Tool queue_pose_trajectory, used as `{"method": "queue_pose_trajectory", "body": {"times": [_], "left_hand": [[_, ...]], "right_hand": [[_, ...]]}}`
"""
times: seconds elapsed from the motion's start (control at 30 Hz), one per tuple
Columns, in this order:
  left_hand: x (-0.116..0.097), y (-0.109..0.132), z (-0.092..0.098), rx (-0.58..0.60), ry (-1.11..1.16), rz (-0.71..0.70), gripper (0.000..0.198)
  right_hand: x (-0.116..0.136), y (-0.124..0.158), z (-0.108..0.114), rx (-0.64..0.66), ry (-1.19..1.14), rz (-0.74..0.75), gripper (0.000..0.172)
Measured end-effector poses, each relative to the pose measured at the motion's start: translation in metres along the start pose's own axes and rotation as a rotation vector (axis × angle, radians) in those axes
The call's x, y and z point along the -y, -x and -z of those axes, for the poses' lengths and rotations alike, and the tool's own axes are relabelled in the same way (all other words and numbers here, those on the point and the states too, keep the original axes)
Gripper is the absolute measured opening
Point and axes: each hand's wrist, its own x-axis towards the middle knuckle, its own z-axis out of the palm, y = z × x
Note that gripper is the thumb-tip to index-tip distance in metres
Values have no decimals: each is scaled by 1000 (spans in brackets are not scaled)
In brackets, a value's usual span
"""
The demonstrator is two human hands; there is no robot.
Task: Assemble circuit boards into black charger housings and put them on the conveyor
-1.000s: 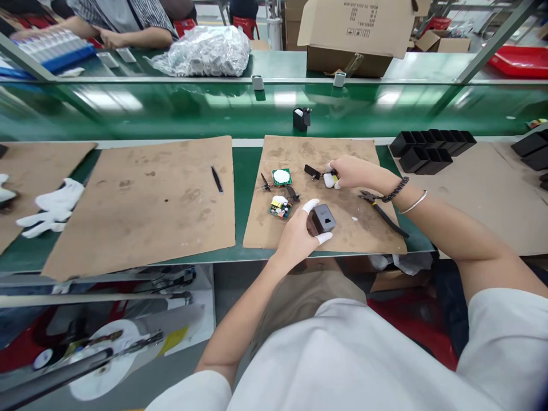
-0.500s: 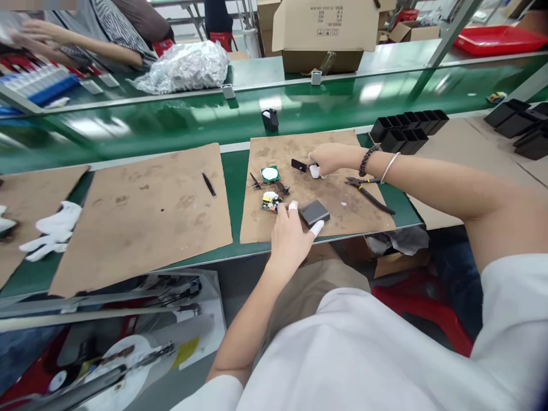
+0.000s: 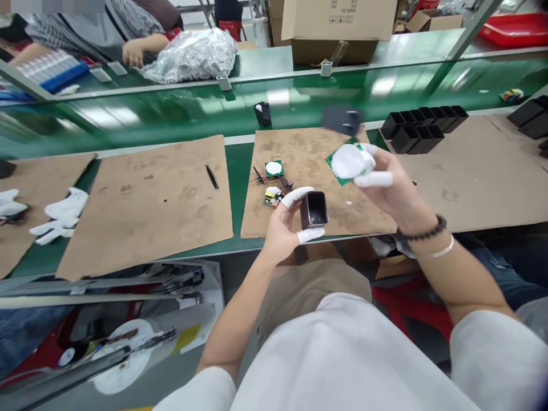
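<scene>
My left hand (image 3: 285, 225), white covers on its finger and thumb, grips a black rectangular housing (image 3: 305, 212) whose open end faces up toward me. My right hand (image 3: 396, 191), with similar white fingertip covers, pinches a green circuit board (image 3: 349, 162) bearing a large white round patch. Just beyond that board hangs a blurred black plate with metal pins (image 3: 341, 120); its link to the board is hard to see. Left of the housing lie a second green board with a white round patch (image 3: 274, 168) and a component board with yellow parts (image 3: 271, 197), partly hidden by my left hand.
Cardboard sheets (image 3: 145, 211) cover the green bench. Several black housings (image 3: 413, 131) stand at the right. A black piece (image 3: 262, 114) is on the green surface behind. Tweezers (image 3: 212, 177) and white gloves (image 3: 62, 214) lie left. A co-worker's hand (image 3: 133, 52) shows across the bench.
My right hand has come back toward me and lifted the circuit board, the black plate with it. My left hand has turned the housing so its open end shows.
</scene>
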Motion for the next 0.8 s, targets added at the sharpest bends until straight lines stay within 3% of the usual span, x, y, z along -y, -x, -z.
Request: {"method": "queue_pose_trajectory", "body": {"times": [0.07,0.13,0.23,0.37,0.5,0.57,0.7,0.8], "left_hand": [[-9,5,-4,-50,64,-3,82],[-14,6,-7,-62,64,-17,76],[-9,4,-12,-121,-89,-15,72],[11,1,-19,-222,-480,71,69],[17,6,-28,-244,-786,92,52],[11,8,-29,-194,-802,166,65],[-2,5,-19,17,-618,334,112],[0,-5,-6,140,-497,267,112]], "right_hand": [[0,34,-11,-175,-181,55,47],[-4,59,-23,-317,-209,131,55],[-16,80,-38,-489,-245,185,49],[-31,87,-45,-570,-389,24,28],[-39,86,-42,-637,-361,-46,30],[-41,85,-40,-661,-316,-58,34],[-49,85,-38,-641,-219,-67,40],[-59,82,-38,-563,-130,-24,45]]}}
